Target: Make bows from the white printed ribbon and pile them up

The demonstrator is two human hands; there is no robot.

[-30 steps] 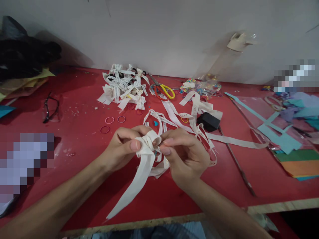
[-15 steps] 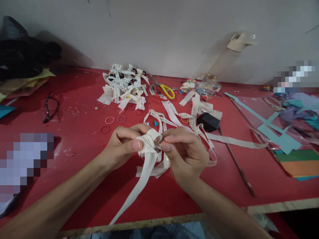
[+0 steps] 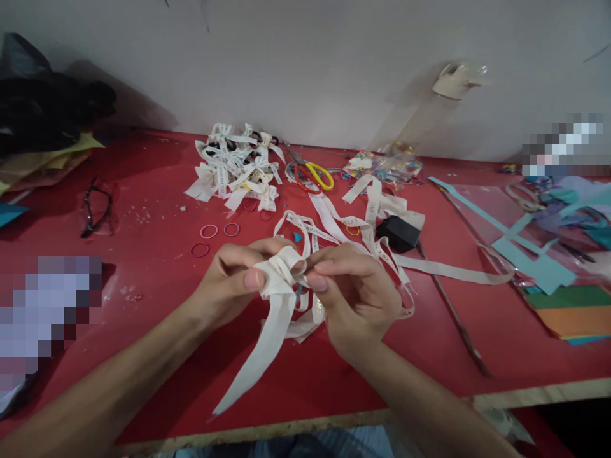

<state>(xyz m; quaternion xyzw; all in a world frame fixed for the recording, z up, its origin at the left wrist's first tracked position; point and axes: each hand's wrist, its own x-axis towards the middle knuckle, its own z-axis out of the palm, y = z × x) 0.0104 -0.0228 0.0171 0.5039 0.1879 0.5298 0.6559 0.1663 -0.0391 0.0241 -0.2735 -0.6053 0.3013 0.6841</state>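
A looped, folded white ribbon is held up between my hands over the red table, its long tail hanging down toward the front edge. My left hand pinches the ribbon's left side between thumb and fingers. At the ribbon's right side, my right hand has thumb and index finger pressed together on its edge. Behind and below my hands lie loose printed ribbons. Small elastic rings rest to the left of them.
A pile of tied ribbon bows and yellow-red scissors lie at the back. Glasses are on the left. To the right are a black block, a thin rod and coloured sheets.
My left hand has shifted slightly left with the ribbon's folds. The hanging tail has swung and turned, showing broader, and its tip is a little higher.
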